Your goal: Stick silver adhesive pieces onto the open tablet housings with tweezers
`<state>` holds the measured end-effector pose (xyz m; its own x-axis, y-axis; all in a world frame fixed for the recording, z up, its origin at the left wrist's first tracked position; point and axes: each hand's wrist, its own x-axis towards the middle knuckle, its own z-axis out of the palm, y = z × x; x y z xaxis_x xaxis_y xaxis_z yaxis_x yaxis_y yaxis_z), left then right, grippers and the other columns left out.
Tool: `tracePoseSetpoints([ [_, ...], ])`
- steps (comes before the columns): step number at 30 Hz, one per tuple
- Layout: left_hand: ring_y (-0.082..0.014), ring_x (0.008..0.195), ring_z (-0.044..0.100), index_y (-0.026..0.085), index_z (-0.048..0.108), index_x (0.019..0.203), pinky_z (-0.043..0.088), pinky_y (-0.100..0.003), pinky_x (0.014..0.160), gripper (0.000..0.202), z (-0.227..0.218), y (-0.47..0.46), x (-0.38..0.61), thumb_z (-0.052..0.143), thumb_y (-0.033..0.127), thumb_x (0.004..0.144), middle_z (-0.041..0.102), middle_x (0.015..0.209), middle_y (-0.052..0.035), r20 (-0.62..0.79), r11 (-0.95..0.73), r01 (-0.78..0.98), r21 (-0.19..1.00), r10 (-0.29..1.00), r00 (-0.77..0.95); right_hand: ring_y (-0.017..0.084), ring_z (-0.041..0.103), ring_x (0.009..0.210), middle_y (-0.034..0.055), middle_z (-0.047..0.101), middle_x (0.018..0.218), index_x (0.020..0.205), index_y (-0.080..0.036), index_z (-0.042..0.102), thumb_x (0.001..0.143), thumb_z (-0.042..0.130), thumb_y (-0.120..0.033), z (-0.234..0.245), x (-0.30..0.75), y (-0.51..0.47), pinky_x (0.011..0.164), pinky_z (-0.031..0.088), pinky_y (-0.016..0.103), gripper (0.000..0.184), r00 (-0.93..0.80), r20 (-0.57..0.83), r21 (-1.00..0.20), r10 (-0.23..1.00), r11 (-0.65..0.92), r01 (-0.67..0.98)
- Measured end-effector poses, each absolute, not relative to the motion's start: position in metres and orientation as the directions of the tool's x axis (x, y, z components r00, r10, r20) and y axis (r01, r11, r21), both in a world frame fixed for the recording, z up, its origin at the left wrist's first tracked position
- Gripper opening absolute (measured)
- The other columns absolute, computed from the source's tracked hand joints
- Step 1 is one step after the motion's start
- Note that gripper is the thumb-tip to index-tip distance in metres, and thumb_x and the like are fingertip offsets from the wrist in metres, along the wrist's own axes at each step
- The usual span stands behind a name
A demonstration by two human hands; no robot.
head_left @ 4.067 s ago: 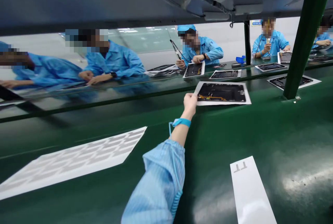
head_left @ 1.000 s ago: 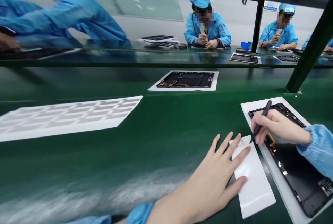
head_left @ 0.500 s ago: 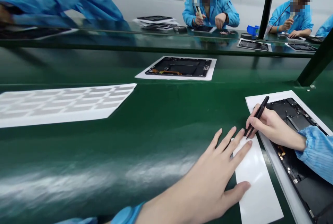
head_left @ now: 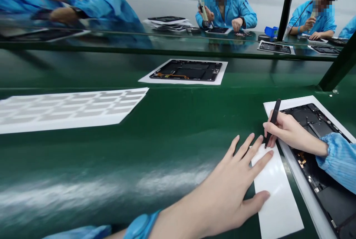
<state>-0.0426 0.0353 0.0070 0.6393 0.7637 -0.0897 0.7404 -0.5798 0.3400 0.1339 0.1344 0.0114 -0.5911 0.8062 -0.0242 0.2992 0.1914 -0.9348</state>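
A person's left hand (head_left: pixel 219 191) lies open on the counter, fingers spread wide, its fingertips on a long white paper strip (head_left: pixel 278 194) on the glossy green counter (head_left: pixel 111 153). The right hand (head_left: pixel 292 131) pinches slim black tweezers (head_left: pixel 273 118) in a narrow grip, tips apparently at the strip's upper end, though the fingers crowd the view. Just beside, a black tablet housing (head_left: pixel 330 198) lies on a white sheet (head_left: pixel 294 102). Picking at the strip seems in hand; the next move calls for closing the tips precisely.
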Motion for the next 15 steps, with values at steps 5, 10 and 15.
tracePoseSetpoints([
  [5, -0.0436, 0.141, 0.010, 0.017, 0.026, 0.148, 0.018, -0.070, 0.106, 0.067, 0.011, 0.033, -0.041, 0.052, 0.044, 0.092, 0.015, 0.155, -0.0178, -0.128, -0.580, 0.747, 0.325, 0.756, 0.642, 0.016, 0.065, 0.049, -0.0025, 0.063, 0.057, 0.076, -0.021, 0.048, 0.086, 0.056, -0.039, 0.006, 0.138, 0.130, 0.047, 0.053, 0.025, 0.022, -0.623, 0.021, -0.939, 0.782, 0.230, 0.257],
  [10, -0.0430, 0.141, 0.014, 0.018, 0.022, 0.149, 0.018, -0.068, 0.108, 0.069, 0.007, 0.028, -0.042, 0.046, 0.051, 0.094, 0.017, 0.156, -0.0142, -0.012, -0.629, 0.711, 0.314, 0.746, 0.666, 0.017, 0.064, 0.047, -0.0002, 0.064, 0.057, 0.073, -0.020, 0.051, 0.082, 0.062, -0.053, 0.004, 0.141, 0.128, 0.046, 0.054, 0.026, 0.036, -0.583, 0.045, -0.949, 0.811, 0.217, 0.229],
  [15, -0.0447, 0.138, 0.021, 0.018, 0.028, 0.146, 0.023, -0.068, 0.106, 0.065, 0.004, 0.029, -0.042, 0.048, 0.051, 0.093, 0.026, 0.153, -0.0160, 0.065, -0.645, 0.716, 0.265, 0.753, 0.654, 0.017, 0.066, 0.051, 0.0017, 0.064, 0.064, 0.074, -0.018, 0.058, 0.078, 0.066, -0.057, 0.031, 0.154, 0.124, 0.049, 0.058, 0.028, 0.040, -0.553, 0.096, -0.969, 0.828, 0.203, 0.137],
])
